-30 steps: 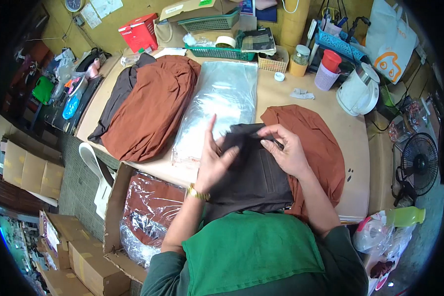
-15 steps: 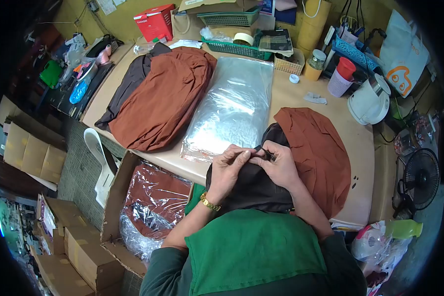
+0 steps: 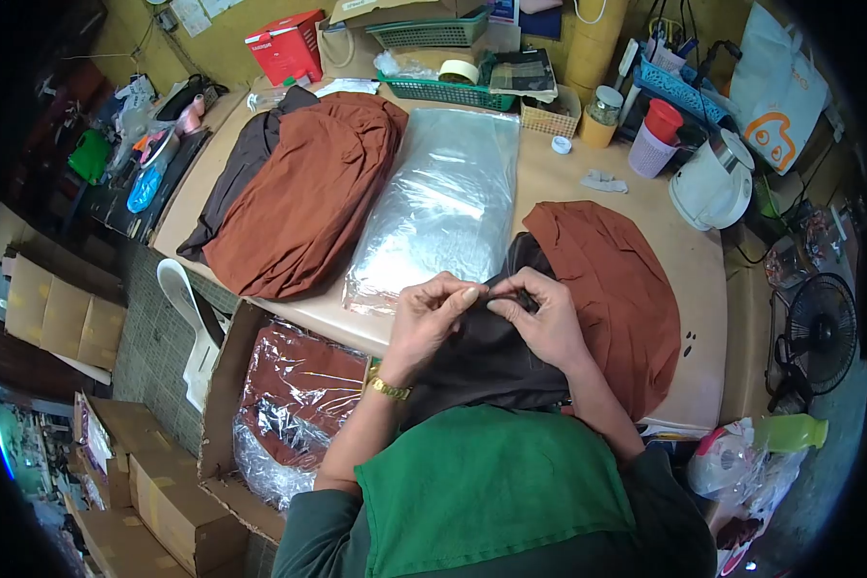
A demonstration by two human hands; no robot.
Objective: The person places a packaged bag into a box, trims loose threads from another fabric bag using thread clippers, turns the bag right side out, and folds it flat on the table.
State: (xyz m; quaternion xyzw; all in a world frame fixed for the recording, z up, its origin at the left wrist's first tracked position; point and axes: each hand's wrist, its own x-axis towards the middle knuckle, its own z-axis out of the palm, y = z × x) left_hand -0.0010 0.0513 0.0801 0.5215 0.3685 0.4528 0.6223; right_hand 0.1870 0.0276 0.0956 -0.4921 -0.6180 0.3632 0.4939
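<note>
At the near edge of the table (image 3: 612, 200), right against the person's body, a dark garment (image 3: 482, 366) lies below and between the two hands. From where I stand, the left hand (image 3: 426, 323) and the right hand (image 3: 546, 323) nearly meet at the fingertips. Both are closed narrow, thumb to forefinger, pinching at the far part of that dark cloth; the exact bit held is too small to make out. Its lower end runs up to the green cloth (image 3: 491, 496) over the person's front.

Just to the right, partly under the right forearm, a brown garment (image 3: 607, 289) spreads toward the table's right side. Beyond the left hand, close by, lies a stack of clear plastic (image 3: 443, 183), and left of that a brown-and-dark pile (image 3: 303, 207) reaching the table's left edge. Below the left forearm, past the table edge, sits an open carton (image 3: 220, 424). Bare tabletop shows between the plastic and the brown garment, continuing up toward the white kettle (image 3: 705, 193).
</note>
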